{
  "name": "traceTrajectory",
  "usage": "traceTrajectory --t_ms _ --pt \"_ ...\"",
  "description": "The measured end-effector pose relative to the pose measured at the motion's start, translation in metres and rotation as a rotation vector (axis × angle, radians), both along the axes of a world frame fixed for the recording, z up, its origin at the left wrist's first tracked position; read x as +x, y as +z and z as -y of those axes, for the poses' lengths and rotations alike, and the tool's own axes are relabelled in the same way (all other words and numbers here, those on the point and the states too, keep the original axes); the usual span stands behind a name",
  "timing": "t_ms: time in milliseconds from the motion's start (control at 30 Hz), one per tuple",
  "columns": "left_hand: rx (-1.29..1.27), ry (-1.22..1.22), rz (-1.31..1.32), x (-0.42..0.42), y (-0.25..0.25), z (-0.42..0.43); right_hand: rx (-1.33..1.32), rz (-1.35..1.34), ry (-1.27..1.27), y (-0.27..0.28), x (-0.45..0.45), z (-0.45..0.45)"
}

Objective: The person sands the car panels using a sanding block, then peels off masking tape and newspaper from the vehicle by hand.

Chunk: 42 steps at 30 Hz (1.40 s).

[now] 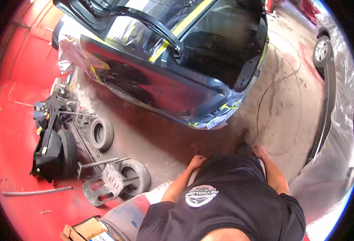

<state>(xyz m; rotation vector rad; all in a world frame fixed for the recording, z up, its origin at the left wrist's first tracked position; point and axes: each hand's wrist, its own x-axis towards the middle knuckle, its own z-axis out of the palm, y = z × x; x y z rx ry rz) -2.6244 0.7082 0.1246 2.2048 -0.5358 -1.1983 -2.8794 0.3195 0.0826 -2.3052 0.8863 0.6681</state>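
Note:
My left hand [198, 161] is beside my left thigh, its fingers curled in; anything inside it is too small to make out. By the other thigh, my right hand [259, 151] is closed too, with its palm hidden. Both hands are close to my dark clothing, below my black shirt [237, 197] with a round white logo. Ahead of me stands a dark, glossy car body [145, 80], apart from both hands. Yellow tape and clear plastic film [213, 120] cover parts of its edge.
Loose tires [102, 134], a metal bracket [108, 182] and black parts [48, 150] lie at the left by a red wall [8, 132]. A thin hose [300, 100] curves over the floor. Plastic sheeting [343, 92] covers a vehicle at right. An open cardboard box [86, 229] is at lower left.

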Motion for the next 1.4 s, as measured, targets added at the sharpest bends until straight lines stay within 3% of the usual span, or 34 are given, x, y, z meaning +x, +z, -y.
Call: traceTrajectory --t_ms 167,200,267,300,367,433,533,567,667,767,833,933,967,1033,1133,1267,1300,1367,1400 --pt "0.085 0.128 -0.051 -0.017 -0.003 0.012 -0.006 0.058 -0.027 -0.002 0.012 0.063" --pt "0.107 0.110 -0.042 -0.018 -0.009 0.015 -0.003 0.014 0.069 -0.005 0.017 0.086" --pt "0.020 0.168 0.142 -0.041 -0.055 0.019 0.007 0.067 0.122 -0.049 0.011 0.136" --pt "-0.088 0.241 0.324 -0.054 -0.089 0.028 0.146 0.068 0.110 -0.028 0.027 0.158" --pt "-0.023 0.161 0.386 -0.056 -0.102 0.064 0.514 0.159 -0.128 -0.050 0.019 0.199" --pt "0.068 0.039 0.406 -0.062 -0.104 0.093 0.654 0.032 -0.067 -0.069 0.018 0.243" --pt "0.134 -0.154 0.455 -0.059 -0.071 0.140 0.611 -0.065 -0.431 -0.019 0.035 0.267" --pt "0.148 -0.219 0.473 -0.059 -0.056 0.153 0.568 -0.055 -0.371 -0.011 0.039 0.278" --pt "0.192 0.281 0.122 -0.064 -0.016 0.202 0.457 -0.022 -0.263 -0.006 0.040 0.300" --pt "0.061 0.218 0.236 -0.073 -0.048 0.217 0.418 -0.009 -0.268 -0.033 0.034 0.321" --pt "0.097 0.111 0.205 -0.069 -0.037 0.227 0.454 -0.031 -0.268 -0.066 0.028 0.336" --pt "-0.021 0.032 0.303 -0.064 -0.038 0.230 0.367 -0.182 -0.059 -0.079 0.032 0.343" --pt "-0.089 0.016 0.354 -0.067 -0.044 0.228 0.221 -0.022 0.171 -0.080 0.031 0.340" --pt "-0.084 0.041 0.293 -0.068 -0.061 0.227 -0.089 0.292 0.621 -0.071 0.026 0.330" --pt "-0.082 0.081 0.229 -0.068 -0.079 0.221 0.078 0.115 0.181 0.044 0.048 0.278" --pt "-0.224 0.412 0.062 -0.079 -0.070 0.201 0.152 0.111 0.152 0.074 0.050 0.256" --pt "-0.372 0.579 -0.023 -0.087 -0.066 0.194 0.150 0.096 0.161 0.091 0.057 0.248" --pt "-0.927 0.992 -0.256 -0.116 -0.059 0.182 0.120 0.077 0.213 0.104 0.066 0.242" --pt "-0.664 0.847 -0.181 -0.111 -0.070 0.171 0.095 0.071 0.253 0.103 0.069 0.239"
